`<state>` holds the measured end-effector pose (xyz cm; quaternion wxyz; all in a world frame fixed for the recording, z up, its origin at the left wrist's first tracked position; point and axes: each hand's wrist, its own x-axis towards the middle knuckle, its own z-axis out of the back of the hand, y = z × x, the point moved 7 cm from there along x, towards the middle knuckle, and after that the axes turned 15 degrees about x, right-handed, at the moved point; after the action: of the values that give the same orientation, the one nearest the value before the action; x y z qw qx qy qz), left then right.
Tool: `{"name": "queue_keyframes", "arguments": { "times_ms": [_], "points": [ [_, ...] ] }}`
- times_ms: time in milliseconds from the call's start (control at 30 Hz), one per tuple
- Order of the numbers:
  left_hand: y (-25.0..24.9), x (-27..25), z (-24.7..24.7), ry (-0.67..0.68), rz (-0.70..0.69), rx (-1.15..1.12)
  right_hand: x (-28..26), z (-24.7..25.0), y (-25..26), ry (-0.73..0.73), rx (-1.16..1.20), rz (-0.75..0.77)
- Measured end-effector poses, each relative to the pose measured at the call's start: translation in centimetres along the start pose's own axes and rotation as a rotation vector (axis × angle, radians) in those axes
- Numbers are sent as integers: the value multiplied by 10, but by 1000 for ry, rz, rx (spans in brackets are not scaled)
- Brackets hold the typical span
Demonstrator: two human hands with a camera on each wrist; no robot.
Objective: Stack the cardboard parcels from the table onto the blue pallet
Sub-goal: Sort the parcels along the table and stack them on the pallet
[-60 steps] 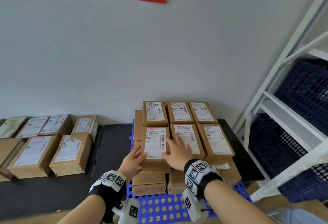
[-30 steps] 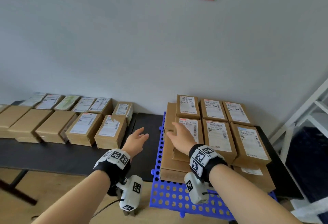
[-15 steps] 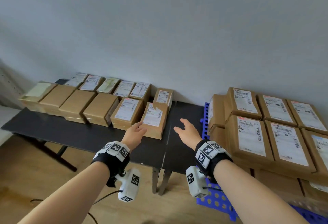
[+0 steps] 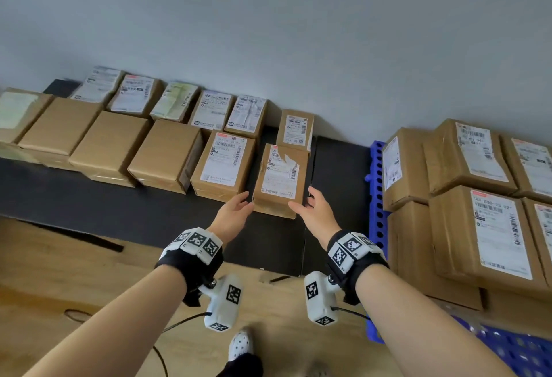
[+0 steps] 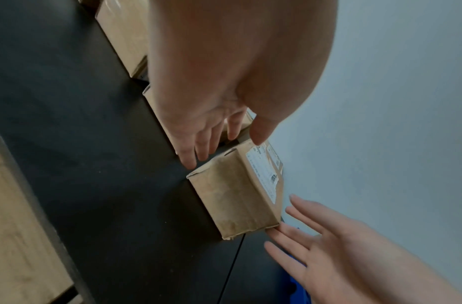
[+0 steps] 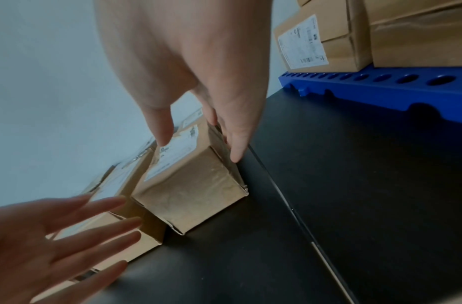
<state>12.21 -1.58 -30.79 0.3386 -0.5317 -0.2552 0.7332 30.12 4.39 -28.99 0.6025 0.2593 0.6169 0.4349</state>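
1. You had turned from the blue pallet (image 4: 377, 185) to the counter (image 4: 119, 212).
2. Your left hand (image 4: 231, 218) and right hand (image 4: 316, 215), fingers wide and holding nothing, now flanked the nearest parcel (image 4: 280, 178).
3. Its torn label was unreadable.

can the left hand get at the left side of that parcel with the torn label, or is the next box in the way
Probably yes. The left hand is open at the near left corner of the torn-label parcel, and a narrow gap separates it from the neighbouring parcel; fingers likely fit only near the front.

Labelled brown parcel (image 4: 280, 178) flat on table (image 4: 119, 209)
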Motion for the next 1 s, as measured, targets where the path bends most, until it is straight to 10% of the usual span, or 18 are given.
{"name": "queue_keyframes", "arguments": {
  "times_ms": [1000],
  "points": [
    [-11, 9, 1, 53, -86, -33, 29, -6, -18, 42, 235, -38]
  ]
}}
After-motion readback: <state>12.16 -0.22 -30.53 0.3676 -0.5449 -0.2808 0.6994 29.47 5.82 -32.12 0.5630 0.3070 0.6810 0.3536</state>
